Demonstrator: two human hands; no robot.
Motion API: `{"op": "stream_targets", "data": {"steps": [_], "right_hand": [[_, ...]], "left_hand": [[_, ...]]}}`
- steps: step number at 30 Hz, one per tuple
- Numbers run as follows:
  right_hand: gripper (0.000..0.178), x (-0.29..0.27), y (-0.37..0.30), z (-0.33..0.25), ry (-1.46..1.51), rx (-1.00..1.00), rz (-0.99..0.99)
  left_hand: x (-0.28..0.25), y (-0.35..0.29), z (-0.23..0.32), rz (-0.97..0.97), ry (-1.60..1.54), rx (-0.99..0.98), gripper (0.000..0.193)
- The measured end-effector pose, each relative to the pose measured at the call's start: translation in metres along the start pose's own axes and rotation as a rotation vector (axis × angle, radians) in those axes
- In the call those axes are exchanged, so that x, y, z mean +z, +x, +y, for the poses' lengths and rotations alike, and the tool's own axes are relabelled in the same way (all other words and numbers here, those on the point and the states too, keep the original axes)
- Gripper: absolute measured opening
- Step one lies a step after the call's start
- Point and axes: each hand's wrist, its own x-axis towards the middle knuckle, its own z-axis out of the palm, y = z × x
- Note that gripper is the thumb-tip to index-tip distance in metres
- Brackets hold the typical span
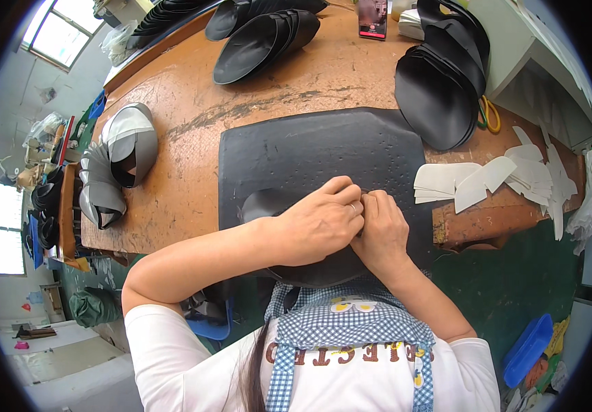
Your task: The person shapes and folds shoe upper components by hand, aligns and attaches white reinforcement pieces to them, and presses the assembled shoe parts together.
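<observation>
A black, smooth, curved leather-like piece [263, 204] lies at the near part of a dark mat [296, 147], partly covered by my left forearm. My left hand [329, 221] is closed over its right end, with a ring on one finger. Close against it, my right hand [384, 232] has its fingers bent and pinched at the same spot. Both hands seem to grip the edge of the black piece. The fingertips and the exact point of grip are hidden between the hands.
Stacked black curved pieces stand at the far middle [268, 44] and far right [440, 96]. Silver-grey pieces [128, 141] sit on the left. White cut shapes [471, 180], yellow-handled scissors [491, 115] and a phone [373, 19] rest on the wooden table [186, 89].
</observation>
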Motion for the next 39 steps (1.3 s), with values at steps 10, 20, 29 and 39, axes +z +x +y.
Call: {"op": "stream_targets", "data": {"steps": [10, 20, 29, 39], "right_hand": [[0.026, 0.008, -0.004, -0.002, -0.081, -0.058, 0.090], [0.044, 0.010, -0.004, 0.005, -0.213, -0.089, 0.091], [0.071, 0.005, 0.010, 0.011, -0.075, -0.348, -0.369], [0.088, -0.010, -0.002, 0.012, -0.156, -0.189, -0.423]], "left_hand": [[0.009, 0.003, -0.064, -0.181, -0.014, -0.545, 0.029], [0.008, 0.004, -0.093, -0.196, -0.167, -0.664, 0.027], [0.008, 0.013, -0.089, -0.238, -0.113, -0.690, 0.025], [0.013, 0.011, -0.087, -0.230, 0.011, -0.755, 0.019]]}}
